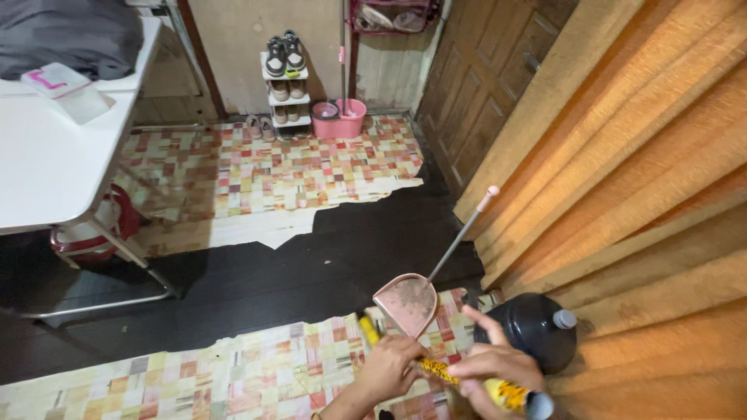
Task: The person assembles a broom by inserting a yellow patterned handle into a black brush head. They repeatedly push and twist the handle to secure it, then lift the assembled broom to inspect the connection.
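Orange curtain [646, 155] hangs just right of the pink dustpan [406, 302], which leans against it. Below the dustpan, the left hand [389, 367] and right hand [492, 365] both have fingers clamped on a yellow patterned broom handle [467, 381].

flat white rectangular package with pink marking [54, 80] | lies on white tabletop [47, 163], far left | beside dark grey cloth bundle [70, 35]
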